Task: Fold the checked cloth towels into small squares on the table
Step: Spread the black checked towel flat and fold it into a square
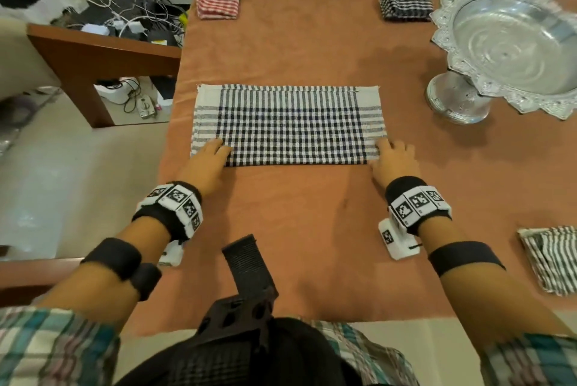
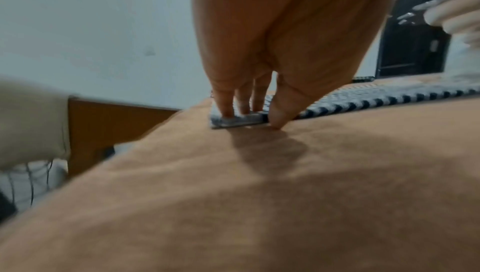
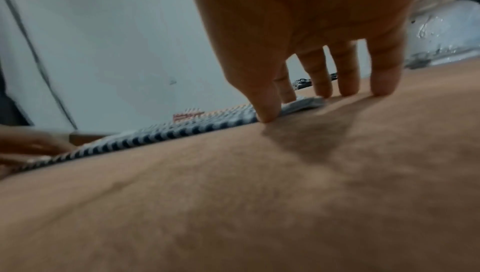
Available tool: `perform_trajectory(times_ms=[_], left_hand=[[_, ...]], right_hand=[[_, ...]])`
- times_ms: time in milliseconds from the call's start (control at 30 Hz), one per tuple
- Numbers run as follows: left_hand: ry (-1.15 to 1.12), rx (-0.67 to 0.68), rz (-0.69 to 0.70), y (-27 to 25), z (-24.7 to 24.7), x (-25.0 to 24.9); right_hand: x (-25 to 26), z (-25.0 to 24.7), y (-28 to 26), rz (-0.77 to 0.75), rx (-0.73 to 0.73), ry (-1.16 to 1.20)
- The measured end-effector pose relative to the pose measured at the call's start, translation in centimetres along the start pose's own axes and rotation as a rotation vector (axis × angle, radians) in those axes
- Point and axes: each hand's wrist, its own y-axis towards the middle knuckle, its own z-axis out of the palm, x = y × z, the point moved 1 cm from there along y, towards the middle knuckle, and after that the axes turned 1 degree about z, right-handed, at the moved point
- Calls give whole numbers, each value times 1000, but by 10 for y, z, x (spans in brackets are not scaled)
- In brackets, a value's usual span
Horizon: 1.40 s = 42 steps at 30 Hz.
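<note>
A black-and-white checked towel (image 1: 287, 125) lies flat as a wide rectangle in the middle of the orange-covered table (image 1: 296, 229). My left hand (image 1: 218, 148) is at its near left corner. In the left wrist view the left hand (image 2: 249, 118) has straight fingertips (image 2: 226, 112) pressing on the towel (image 2: 363, 100), with the thumb touching the near edge. My right hand (image 1: 390, 148) is at the near right corner. In the right wrist view the right hand (image 3: 311, 100) has its thumb at the edge of the towel (image 3: 182, 132) and spread fingers (image 3: 384, 87) touching down on the table.
A folded red checked stack (image 1: 217, 0) sits far left and a folded dark checked stack (image 1: 406, 4) far right. A silver pedestal tray (image 1: 512, 51) stands at the right. A striped folded cloth (image 1: 552, 257) lies near right. A cluttered side table (image 1: 103, 45) is left.
</note>
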Motion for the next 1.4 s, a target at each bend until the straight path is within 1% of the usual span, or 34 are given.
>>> perform_trajectory(times_ms=[67, 133, 233, 333, 433, 567, 667, 767, 800, 833, 900, 967, 1033, 1100, 1133, 1167, 1200, 1267, 1333, 1400], left_hand=[[132, -20, 72, -6, -4, 9], [223, -17, 72, -7, -11, 11], [305, 15, 40, -2, -16, 10], [266, -8, -2, 0, -13, 8], [194, -50, -9, -7, -12, 7], [212, -12, 23, -37, -9, -5], [276, 93, 5, -60, -2, -21], [356, 246, -12, -57, -13, -36], [360, 255, 1, -52, -20, -44], [345, 238, 28, -44, -26, -55], [231, 197, 93, -26, -37, -82], [12, 205, 144, -7, -42, -111], [-228, 224, 187, 13, -42, -136], [-413, 231, 207, 30, -42, -159], [-471, 233, 210, 37, -41, -167], [-508, 234, 211, 44, -40, -175], [-536, 236, 213, 52, -38, -181], [-558, 251, 236, 67, -35, -187], [-487, 256, 341, 79, -37, -190], [-301, 266, 503, 90, -43, -194]], right_hand=[[-7, 1, 0, -143, -47, -109], [-8, 4, 2, -268, -50, -205], [-8, 5, 7, -328, -59, -279], [-10, 2, 9, -356, -95, -295], [-12, -3, 5, -311, -113, -245], [-25, 0, -21, -205, -89, -163], [-38, 10, -47, -103, -87, -48], [-43, 10, -59, 69, -70, 97], [-42, 9, -59, 130, -61, 157], [-42, 8, -58, 179, -54, 227], [-40, 9, -56, 256, -69, 412], [-35, 9, -54, 322, -94, 649], [-30, 6, -53, 398, -110, 939], [-26, 1, -48, 466, -117, 1172], [-24, -1, -46, 476, -142, 1241], [-21, -2, -43, 468, -177, 1257], [-19, -3, -40, 442, -236, 1225], [-6, -5, -40, 335, -297, 1108], [9, -4, -45, 212, -306, 1021], [19, -4, -50, 133, -331, 946]])
